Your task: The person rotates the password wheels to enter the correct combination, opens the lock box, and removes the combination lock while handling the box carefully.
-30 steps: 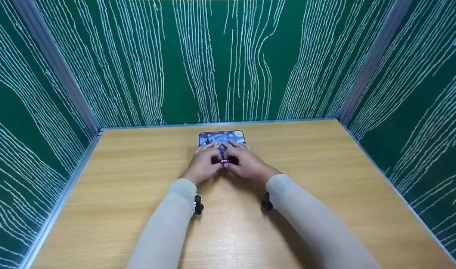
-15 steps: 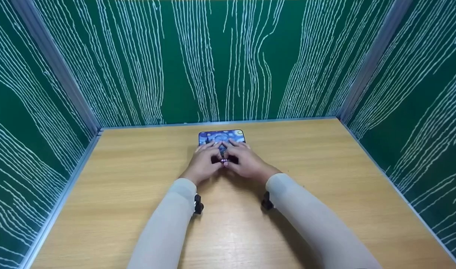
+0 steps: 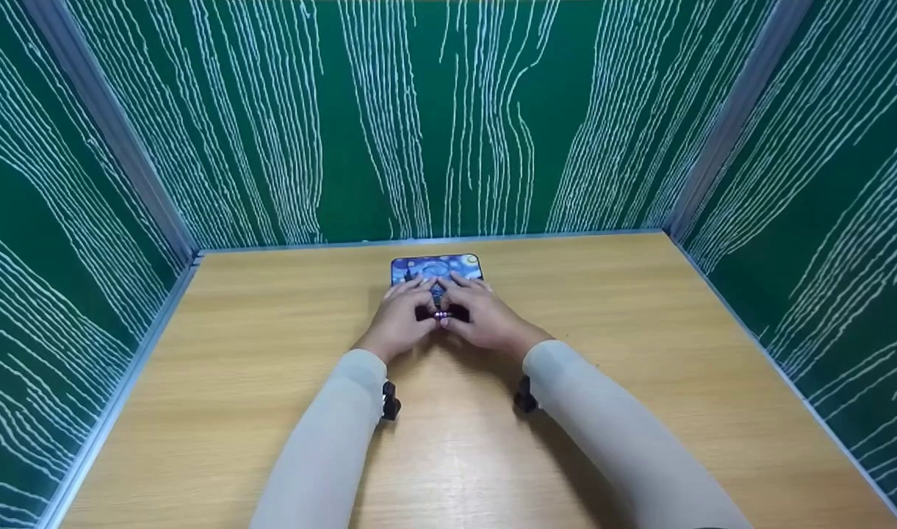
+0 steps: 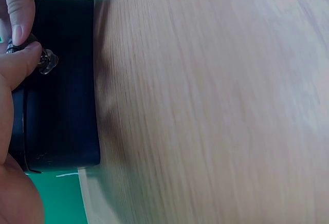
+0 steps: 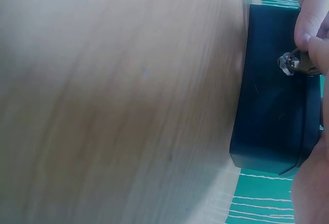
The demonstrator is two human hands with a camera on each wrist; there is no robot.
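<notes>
A dark lidded box point(image 3: 435, 267) with a blue swirling painted top sits at the back middle of the table. My left hand point(image 3: 402, 320) and right hand point(image 3: 488, 319) meet at its near side, fingers lying over the lid. Both thumbs come together at a shiny metal clasp point(image 4: 49, 61) on the front face, pinching its upper part. In the right wrist view the clasp point(image 5: 288, 63) shows a round lower piece under a brownish tab, partly covered by the thumbs. The lid appears down on the box. Much of the painted top is hidden by my fingers.
A light wooden table point(image 3: 448, 441) lies under both arms. Green panels point(image 3: 463, 132) with white wavy lines stand close behind the box and along both sides, joined by grey corner posts point(image 3: 110, 125). Each wrist carries a small black camera.
</notes>
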